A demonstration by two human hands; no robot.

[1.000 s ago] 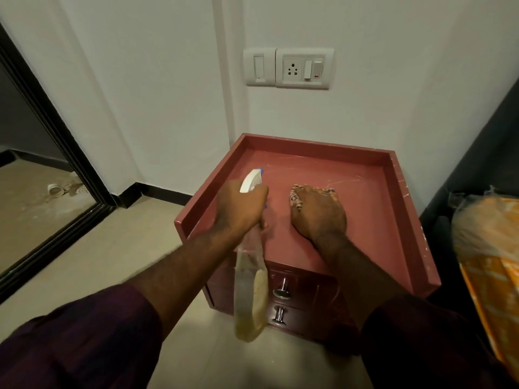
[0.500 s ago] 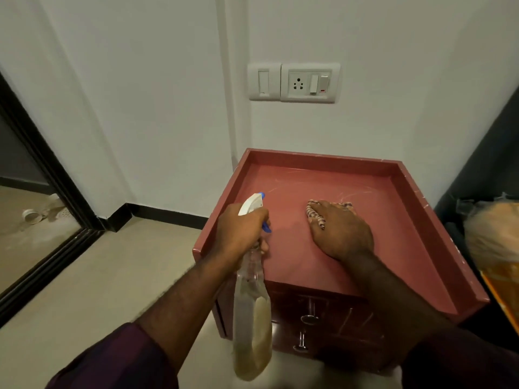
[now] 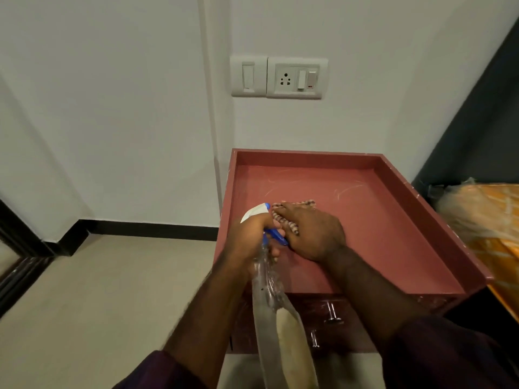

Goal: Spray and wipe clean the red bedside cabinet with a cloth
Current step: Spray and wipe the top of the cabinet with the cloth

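Red cabinet stands in the corner against a white wall, with a raised rim on the back and both sides. Its top shows faint pale streaks toward the back.

Left hand: clenched around the neck of a spray bottle, fingers wrapped under the white head, one finger at the blue trigger. The nozzle end sits over the left part of the cabinet top. The clear body hangs down and toward the camera, in front of the cabinet's front left. Pale liquid sits in the lower part of the bottle (level not readable).

Right hand: palm down on the cabinet top, left of centre, fingers stretched out and pressing on a cloth. The cloth is striped red and pale and lies mostly under the hand. One edge shows past the fingertips, another strip beside the thumb. The two hands are just beside each other, and whether they touch cannot be told.

Below the top is a dark drawer front with two metal handles.

Surroundings: a white switch plate with a socket on the wall above the cabinet; a beige floor with a black skirting to the left; orange patterned bedding at the right edge. Dark purple sleeves cover both forearms near the camera.
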